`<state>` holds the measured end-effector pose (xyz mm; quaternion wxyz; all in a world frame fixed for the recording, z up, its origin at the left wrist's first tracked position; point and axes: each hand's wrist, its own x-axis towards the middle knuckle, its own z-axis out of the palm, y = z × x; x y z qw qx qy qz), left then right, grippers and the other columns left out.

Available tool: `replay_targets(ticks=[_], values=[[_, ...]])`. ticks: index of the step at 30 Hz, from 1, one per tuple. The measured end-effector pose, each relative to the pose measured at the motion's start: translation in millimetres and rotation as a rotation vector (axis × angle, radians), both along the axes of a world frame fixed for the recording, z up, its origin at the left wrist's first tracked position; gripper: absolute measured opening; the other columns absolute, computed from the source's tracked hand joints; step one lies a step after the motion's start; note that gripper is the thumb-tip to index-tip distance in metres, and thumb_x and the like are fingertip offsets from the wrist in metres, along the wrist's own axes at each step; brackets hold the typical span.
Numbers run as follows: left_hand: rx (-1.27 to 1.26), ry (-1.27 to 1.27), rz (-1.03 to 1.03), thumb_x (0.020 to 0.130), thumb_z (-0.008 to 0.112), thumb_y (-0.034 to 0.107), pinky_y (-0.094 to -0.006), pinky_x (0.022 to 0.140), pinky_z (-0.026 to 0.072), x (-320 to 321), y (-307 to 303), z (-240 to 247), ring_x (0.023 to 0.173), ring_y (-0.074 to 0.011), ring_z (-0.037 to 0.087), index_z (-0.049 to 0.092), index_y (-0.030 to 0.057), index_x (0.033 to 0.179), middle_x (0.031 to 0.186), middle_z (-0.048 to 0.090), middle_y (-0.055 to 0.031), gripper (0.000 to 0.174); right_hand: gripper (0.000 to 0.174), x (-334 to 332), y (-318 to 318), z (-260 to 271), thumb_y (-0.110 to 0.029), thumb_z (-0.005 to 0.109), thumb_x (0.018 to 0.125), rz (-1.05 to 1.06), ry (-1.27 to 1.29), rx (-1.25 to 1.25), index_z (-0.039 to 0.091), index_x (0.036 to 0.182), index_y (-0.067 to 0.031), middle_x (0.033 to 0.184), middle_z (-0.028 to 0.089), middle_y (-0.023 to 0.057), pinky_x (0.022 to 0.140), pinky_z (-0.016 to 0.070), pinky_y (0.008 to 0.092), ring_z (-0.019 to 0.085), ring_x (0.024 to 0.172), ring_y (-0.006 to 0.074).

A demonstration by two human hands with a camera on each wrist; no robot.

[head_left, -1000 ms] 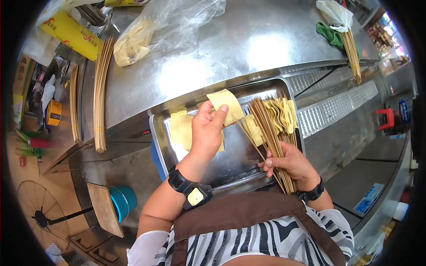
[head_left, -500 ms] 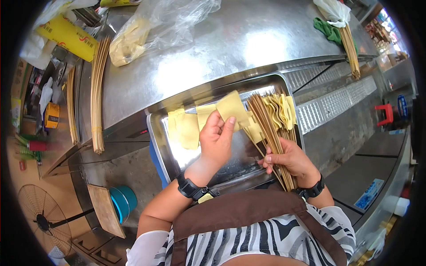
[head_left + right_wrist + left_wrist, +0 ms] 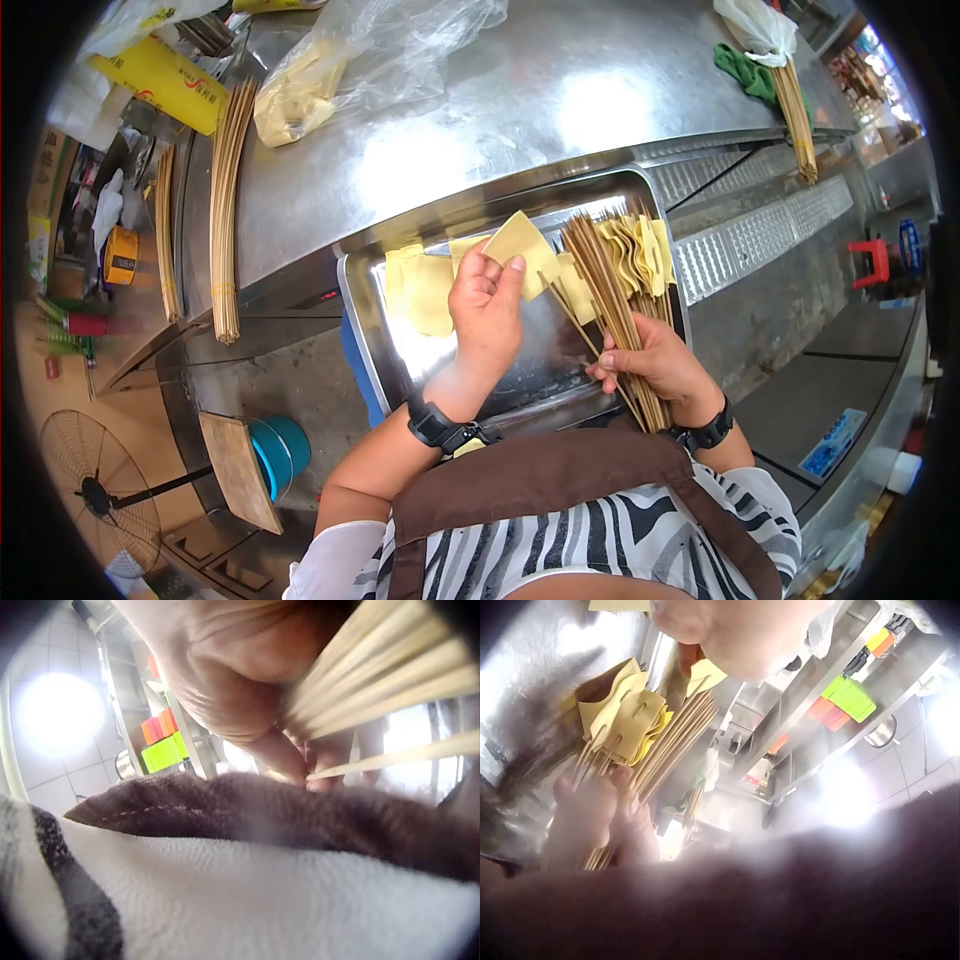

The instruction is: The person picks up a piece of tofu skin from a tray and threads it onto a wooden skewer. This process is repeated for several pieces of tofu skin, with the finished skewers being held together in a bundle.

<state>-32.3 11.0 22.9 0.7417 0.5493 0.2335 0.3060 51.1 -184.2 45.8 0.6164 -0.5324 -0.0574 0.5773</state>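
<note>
My left hand (image 3: 488,320) pinches a thin yellow tofu sheet (image 3: 520,248) between thumb and fingers, one corner pointing up. The sheet's right edge is right at the tip of a bamboo skewer (image 3: 575,318) angled out from my right hand (image 3: 655,365). That hand grips a thick bundle of bamboo skewers (image 3: 603,285); in the right wrist view, fingertips pinch the single skewer (image 3: 397,756) apart from the bundle. Folded tofu sheets (image 3: 630,255), threaded on skewers, stand at the bundle's right. More flat sheets (image 3: 425,290) lie in the metal tray (image 3: 362,345) at left.
Beyond the tray runs a steel table (image 3: 490,110) with a clear plastic bag (image 3: 390,60) on it. Skewer bundles lie at its left (image 3: 228,220) and right (image 3: 793,120). A teal bucket (image 3: 285,450) and a floor fan (image 3: 95,495) stand lower left.
My left hand has shifted right with the tofu sheet and turned it corner-up, bringing it against the skewer's tip. My right hand has stayed in place with its skewers.
</note>
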Motion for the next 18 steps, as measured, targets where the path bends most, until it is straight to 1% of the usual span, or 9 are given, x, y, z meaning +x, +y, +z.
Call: replay_targets(ticks=[2,3,5,9,11,14,18], values=[[-0.167,-0.047,0.058,0.090,0.054,-0.004,-0.0179,0.063,0.0405,2.5,-4.9,9.6,0.074,-0.0018,0.051,0.049,-0.0032,0.118,0.087,0.062,-0.0016,0.029,0.014,0.1,0.1,-0.1,0.001,0.061,0.086,0.002,0.008,0.000,0.051,0.095,-0.0028,0.080,0.062,0.0111,0.061,0.0527,0.0254,0.065,0.066,0.0169],[-0.167,-0.048,0.058,0.090,0.054,-0.004,-0.0179,0.063,0.0405,1.4,-3.5,9.4,0.074,-0.0018,0.051,0.049,-0.0032,0.118,0.087,0.062,-0.0016,0.029,0.014,0.1,0.1,-0.3,0.001,0.061,0.086,0.001,0.009,0.002,0.051,0.096,-0.0029,0.080,0.062,0.0112,0.061,0.0527,0.0253,0.065,0.066,0.0170],[-0.135,-0.021,-0.024,0.089,0.054,-0.006,-0.0174,0.064,0.0417,-1.5,0.8,8.9,0.075,-0.0028,0.053,0.045,-0.0024,0.127,0.092,0.063,-0.0030,0.040,0.014,0.2,0.0,0.1,0.001,0.061,0.086,0.001,0.008,0.004,0.051,0.096,-0.0030,0.080,0.062,0.0113,0.061,0.0527,0.0253,0.065,0.066,0.0171],[-0.165,0.008,-0.016,0.089,0.056,-0.003,-0.0167,0.064,0.0423,1.6,6.9,9.1,0.074,-0.0027,0.055,0.048,-0.0018,0.128,0.093,0.064,-0.0029,0.040,0.015,0.1,0.0,-0.3,0.001,0.061,0.086,0.003,0.004,0.003,0.051,0.096,-0.0030,0.080,0.062,0.0113,0.061,0.0527,0.0251,0.065,0.066,0.0172],[-0.139,0.185,-0.083,0.089,0.059,0.001,-0.0178,0.063,0.0442,-1.3,11.8,0.4,0.073,-0.0031,0.056,0.055,-0.0015,0.122,0.091,0.065,-0.0021,0.033,0.015,0.2,0.0,-0.6,0.001,0.061,0.086,0.001,0.003,-0.003,0.051,0.096,-0.0031,0.079,0.062,0.0111,0.061,0.0527,0.0251,0.065,0.066,0.0172],[-0.180,0.193,-0.107,0.090,0.061,0.005,-0.0189,0.063,0.0456,-2.4,9.1,9.7,0.073,-0.0030,0.056,0.060,-0.0014,0.118,0.087,0.065,-0.0012,0.029,0.015,-0.2,-0.5,-0.6,0.001,0.061,0.086,-0.004,0.005,0.002,0.051,0.095,-0.0032,0.079,0.062,0.0105,0.062,0.0529,0.0251,0.065,0.066,0.0170],[-0.223,0.219,-0.134,0.090,0.061,0.006,-0.0197,0.063,0.0469,-4.9,2.6,16.9,0.073,-0.0035,0.056,0.058,-0.0019,0.120,0.088,0.066,-0.0013,0.031,0.014,-0.1,-1.2,-0.6,0.001,0.061,0.086,-0.014,-0.003,0.004,0.051,0.095,-0.0038,0.078,0.062,0.0086,0.066,0.0537,0.0261,0.065,0.065,0.0165]])
